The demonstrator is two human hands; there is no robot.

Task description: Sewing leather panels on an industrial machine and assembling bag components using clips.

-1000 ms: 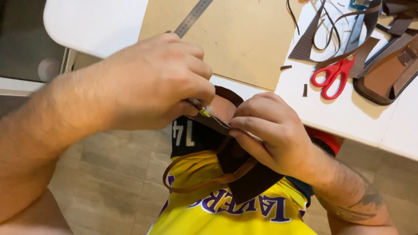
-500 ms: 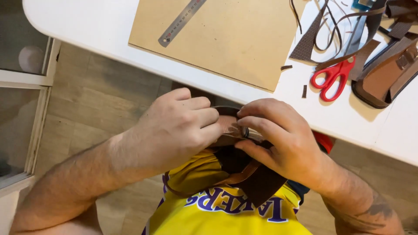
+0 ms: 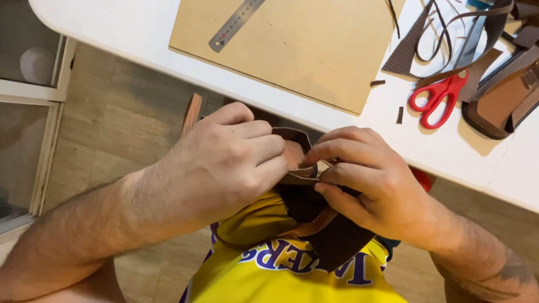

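Leather piece: you hold the dark brown leather piece [image 3: 331, 235] over your lap, just below the surface edge, folded at the top so a tan strap [image 3: 293, 155] shows inside the fold.
Ring: a small dark ring [image 3: 313, 170] sits at the fold, between your two sets of fingertips — too small to tell more.
Left hand: your left hand [image 3: 227, 163] is curled shut on the folded edge, fingers pressed down over it, seemingly to keep the fold from springing open.
Right hand: your right hand [image 3: 370, 182] pinches the same edge from the other side, thumb and forefinger closed on the leather beside the ring.
Shirt: the leather hangs down against your yellow shirt [image 3: 292, 275].
Surface: the white surface [image 3: 449, 151] carries a tan board [image 3: 314, 45] with a steel ruler [image 3: 236, 25] lying across its corner.
Scissors: red-handled scissors [image 3: 438, 96] lie to the right of the board, near loose strips [image 3: 426, 33] — all well apart from your hands.
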